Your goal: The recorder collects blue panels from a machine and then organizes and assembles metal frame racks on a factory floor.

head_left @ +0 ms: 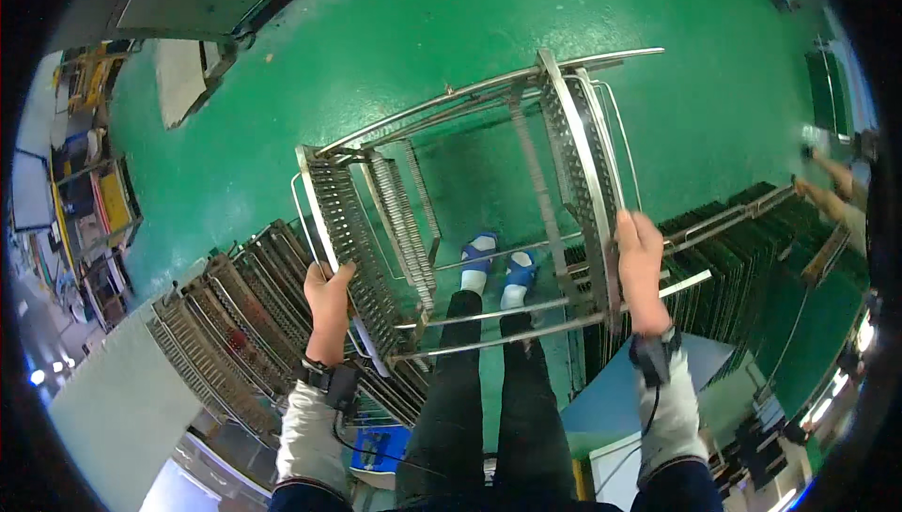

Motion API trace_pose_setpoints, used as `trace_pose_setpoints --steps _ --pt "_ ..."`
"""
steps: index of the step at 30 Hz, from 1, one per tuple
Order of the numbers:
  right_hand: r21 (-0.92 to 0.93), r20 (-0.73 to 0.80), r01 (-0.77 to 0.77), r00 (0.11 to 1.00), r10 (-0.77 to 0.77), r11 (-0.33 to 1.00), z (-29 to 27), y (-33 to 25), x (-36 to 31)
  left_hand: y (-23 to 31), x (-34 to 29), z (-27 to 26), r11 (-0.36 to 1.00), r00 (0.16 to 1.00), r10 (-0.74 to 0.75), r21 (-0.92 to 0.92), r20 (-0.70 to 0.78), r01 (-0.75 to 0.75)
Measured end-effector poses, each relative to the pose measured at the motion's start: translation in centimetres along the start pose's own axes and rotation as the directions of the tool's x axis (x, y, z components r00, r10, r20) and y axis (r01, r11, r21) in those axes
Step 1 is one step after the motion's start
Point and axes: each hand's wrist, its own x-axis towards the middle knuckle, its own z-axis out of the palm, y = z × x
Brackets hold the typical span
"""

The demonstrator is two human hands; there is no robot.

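An open metal rack [573, 136] with slotted side plates, long rails and wire handles hangs in front of my legs, above the floor. My left hand [327, 310] is closed on the rack's left side, near the lower end of its slotted plate. At the opposite side, my right hand [641, 268] grips the outer edge of the right plate, fingers pointing away from me. The rack is tilted, its right end farther out than its left. No boards show in its slots.
Slotted metal racks [235, 329] stand in a row at my left. To the right, many green boards [733, 287] stand in racks, with another person's hands [832, 188] beside them. A shelf [89, 202] with trays is far left; green floor [404, 33] stretches ahead.
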Motion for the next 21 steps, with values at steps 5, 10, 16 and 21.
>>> trace_pose_setpoints --steps 5,10,16,21 --pt "0.003 0.008 0.022 1.000 -0.022 1.000 1.7 1.5 1.3 1.4 0.3 1.0 0.991 0.993 -0.108 0.088 0.036 0.105" --pt "0.006 -0.039 0.002 0.999 -0.002 1.000 2.5 5.6 2.6 2.9 -0.2 1.9 0.986 0.993 -0.112 0.127 0.043 0.106" --pt "0.245 0.003 -0.249 0.967 0.256 0.937 -0.6 7.4 3.0 12.2 -6.9 2.4 0.995 0.991 -0.092 -0.022 0.097 0.094" --pt "0.101 0.011 -0.125 0.992 0.125 0.987 -3.3 5.4 -0.2 15.5 -9.1 0.2 0.987 0.990 -0.039 0.161 0.136 0.017"
